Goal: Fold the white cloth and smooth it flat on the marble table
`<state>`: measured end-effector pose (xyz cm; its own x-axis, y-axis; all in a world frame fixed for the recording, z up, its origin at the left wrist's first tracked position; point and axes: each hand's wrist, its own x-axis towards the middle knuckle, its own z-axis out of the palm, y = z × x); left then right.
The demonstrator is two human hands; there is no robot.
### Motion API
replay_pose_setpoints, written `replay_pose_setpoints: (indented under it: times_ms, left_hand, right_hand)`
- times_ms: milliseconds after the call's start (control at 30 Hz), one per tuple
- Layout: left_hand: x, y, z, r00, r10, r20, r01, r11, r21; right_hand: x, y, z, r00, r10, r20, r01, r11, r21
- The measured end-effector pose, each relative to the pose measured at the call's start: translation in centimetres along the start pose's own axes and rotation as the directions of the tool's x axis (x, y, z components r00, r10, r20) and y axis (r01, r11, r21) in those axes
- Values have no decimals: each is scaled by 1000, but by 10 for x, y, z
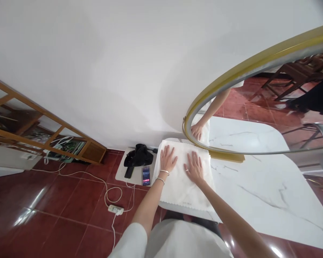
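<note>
A white cloth point(177, 188) with a scalloped edge lies flat over the left end of the white marble-patterned table point(255, 193). My left hand point(168, 159) rests palm down on the cloth's upper left part, fingers spread; two bracelets circle that wrist. Also palm down, my right hand point(194, 168) presses on the cloth's right half with its fingers stretched out and a ring on one of them. Neither hand grips anything. The cloth looks mostly smooth, with faint creases.
A gold-framed round mirror point(220, 84) stands on the table against the wall. Left of the table, a low white stand point(120, 173) bears a black bag point(140, 156) and a lit phone point(145, 175). Cables and a power strip point(115, 209) lie on the red tiles, near a wooden shelf point(93, 152).
</note>
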<state>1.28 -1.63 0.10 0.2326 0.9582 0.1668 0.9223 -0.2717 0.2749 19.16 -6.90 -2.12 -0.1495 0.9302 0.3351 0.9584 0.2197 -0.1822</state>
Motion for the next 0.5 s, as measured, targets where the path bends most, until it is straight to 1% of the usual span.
replay_pose_setpoints:
  times_ms: [100, 167, 233, 333, 433, 500]
  left_hand:
    - [19, -11, 1, 1000, 8, 6, -8, 1000, -1]
    - [32, -17, 1, 1000, 18, 2, -18, 1000, -4]
    - [45, -23, 1, 1000, 27, -5, -27, 1000, -2]
    - [63, -28, 2, 1000, 7, -7, -7, 1000, 14]
    - [76, -29, 3, 1000, -19, -4, 19, 1000, 23]
    - [78, -28, 3, 1000, -16, -1, 16, 1000, 24]
  right_hand:
    - [27, -2, 13, 1000, -6, 2, 6, 1000, 4]
    - [46, -2, 23, 999, 41, 15, -41, 999, -4]
    - [67, 0, 33, 993, 104, 58, -104, 995, -10]
    - [95, 6, 47, 980, 165, 112, -166, 986, -5]
    - [114, 12, 56, 969, 209, 129, -210, 978, -1]
    - [118, 11, 56, 963, 231, 138, -233, 973, -1]
